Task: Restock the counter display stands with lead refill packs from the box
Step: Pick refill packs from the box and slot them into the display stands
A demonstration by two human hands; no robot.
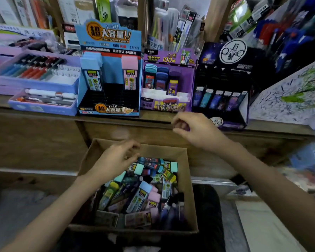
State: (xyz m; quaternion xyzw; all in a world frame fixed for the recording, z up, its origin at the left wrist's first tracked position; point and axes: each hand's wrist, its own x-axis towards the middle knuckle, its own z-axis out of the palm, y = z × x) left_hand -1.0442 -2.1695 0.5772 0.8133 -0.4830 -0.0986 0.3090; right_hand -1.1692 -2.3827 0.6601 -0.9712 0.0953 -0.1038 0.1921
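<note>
Hovering my left grip (116, 159) over the box (188, 179), loosely curled, empty (poised to pick) | lead refill packs (140, 193) heaped inside | right grip (194, 130) near purple stand (167, 82) on the table (153, 116), curled; I cannot tell its load.

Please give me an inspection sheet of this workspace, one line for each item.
Surface: wooden counter, mostly covered.
Job's things: cardboard box full of lead refill packs; blue stand mostly empty, purple stand and black stand partly filled.
Clutter: pen trays at left.
Hands: left hand over the box, loosely curled; right hand near the counter edge, contents unclear.
Cables: nothing seen.
Surroundings: stationery shelves behind.
</note>
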